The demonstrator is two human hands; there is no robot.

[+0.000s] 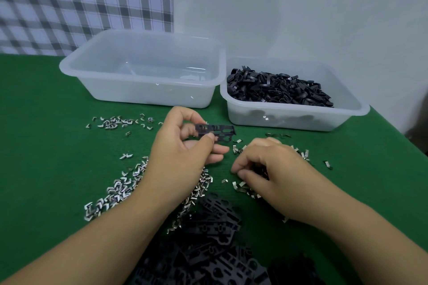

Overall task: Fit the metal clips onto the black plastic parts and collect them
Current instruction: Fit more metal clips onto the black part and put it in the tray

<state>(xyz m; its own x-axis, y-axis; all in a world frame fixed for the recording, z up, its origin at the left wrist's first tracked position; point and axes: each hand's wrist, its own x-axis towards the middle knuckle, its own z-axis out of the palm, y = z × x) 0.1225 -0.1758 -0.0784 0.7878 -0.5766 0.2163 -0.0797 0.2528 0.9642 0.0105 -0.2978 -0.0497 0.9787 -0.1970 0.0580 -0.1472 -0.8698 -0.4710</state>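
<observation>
Two see-through plastic tubs stand side by side along the far edge of the green table [46, 136]. The left tub [148, 93] shows only its clear floor. The right tub [289, 119], just beside it and a little nearer, holds a heap of small black plastic pieces [278, 88] piled toward its far left side.

The left hand [183, 152] is raised over the middle of the surface and pinches a black plastic part [217, 131] between thumb and fingers. The part sticks out to the right of the hand, level and clear of the table. It is a flat, narrow strip with several cut-out slots along its length.

The right hand [273, 164] is just to the right and nearer, knuckles up, with its fingers curled down into a scatter of metal clips [120, 190]. Whether it grips one cannot be told.

The clips are small, shiny bent strips. They lie loose in patches: a band left of the left wrist, a thin line toward the far left, and more around and under the right hand.

A pile of flat black parts [215, 238] lies at the near edge between the forearms. Behind the table are a checked cloth [81, 2] and a pale wall [301, 7].
</observation>
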